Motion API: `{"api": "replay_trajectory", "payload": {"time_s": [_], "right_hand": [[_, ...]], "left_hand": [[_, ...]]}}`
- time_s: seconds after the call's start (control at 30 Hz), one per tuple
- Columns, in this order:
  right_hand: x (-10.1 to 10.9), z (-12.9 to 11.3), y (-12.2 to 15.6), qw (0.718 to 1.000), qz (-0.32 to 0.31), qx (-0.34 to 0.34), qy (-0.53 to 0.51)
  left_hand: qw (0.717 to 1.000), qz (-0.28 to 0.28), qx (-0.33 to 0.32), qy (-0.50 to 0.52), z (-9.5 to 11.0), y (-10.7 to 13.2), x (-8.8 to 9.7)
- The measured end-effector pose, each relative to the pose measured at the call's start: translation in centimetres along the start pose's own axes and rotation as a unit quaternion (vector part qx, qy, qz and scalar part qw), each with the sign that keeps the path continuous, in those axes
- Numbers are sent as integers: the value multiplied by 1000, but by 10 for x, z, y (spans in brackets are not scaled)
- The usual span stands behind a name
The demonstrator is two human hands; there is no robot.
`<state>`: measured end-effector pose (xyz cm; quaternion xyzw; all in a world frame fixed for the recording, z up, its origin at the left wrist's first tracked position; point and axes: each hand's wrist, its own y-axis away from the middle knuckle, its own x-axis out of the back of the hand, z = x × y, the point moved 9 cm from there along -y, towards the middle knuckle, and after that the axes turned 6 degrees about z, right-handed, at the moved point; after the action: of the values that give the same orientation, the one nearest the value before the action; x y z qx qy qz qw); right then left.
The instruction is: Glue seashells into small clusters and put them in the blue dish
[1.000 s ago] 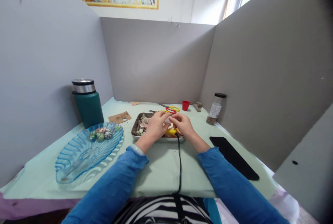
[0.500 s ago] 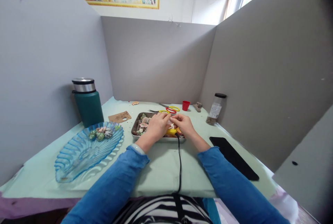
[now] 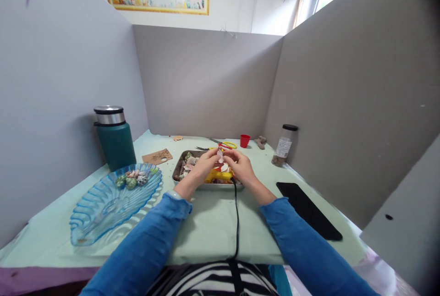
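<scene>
Above the metal tray (image 3: 206, 186), both of my hands pinch one small pale pink shell (image 3: 220, 155). My left hand (image 3: 205, 166) has its fingertips closed on the shell's left side. From the right, my right hand (image 3: 241, 166) closes thumb and fingers on the same piece. Below them a yellow tool with a black cord (image 3: 236, 222), which looks like a glue gun (image 3: 219, 176), lies across the tray. Shells (image 3: 189, 162) of several shapes fill the tray's left part. My hands hide some of the tray's middle.
At left are a blue glass dish (image 3: 113, 206) holding several shells and a green bottle (image 3: 116, 145). Scissors (image 3: 227, 145), a red cup (image 3: 244, 140) and a brown card (image 3: 157, 156) lie behind. A jar (image 3: 283, 147) and black mat (image 3: 307, 211) are at right.
My left hand has shifted left and down, uncovering the yellow tool's body. The pale shell now shows between my fingertips. The camera view has tilted up slightly.
</scene>
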<state>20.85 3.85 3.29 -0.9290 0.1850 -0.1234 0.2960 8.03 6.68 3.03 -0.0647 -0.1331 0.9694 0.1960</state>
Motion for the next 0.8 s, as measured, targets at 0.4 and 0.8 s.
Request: {"api": "replay_trajectory", "payload": {"time_s": [0.4, 0.8], "right_hand": [[8, -22, 3, 996, 42, 64, 43], [-1, -18, 7, 999, 0, 29, 25]], "left_hand": [[997, 17, 31, 67, 0, 5, 1], [996, 87, -1, 0, -5, -3, 23]]}}
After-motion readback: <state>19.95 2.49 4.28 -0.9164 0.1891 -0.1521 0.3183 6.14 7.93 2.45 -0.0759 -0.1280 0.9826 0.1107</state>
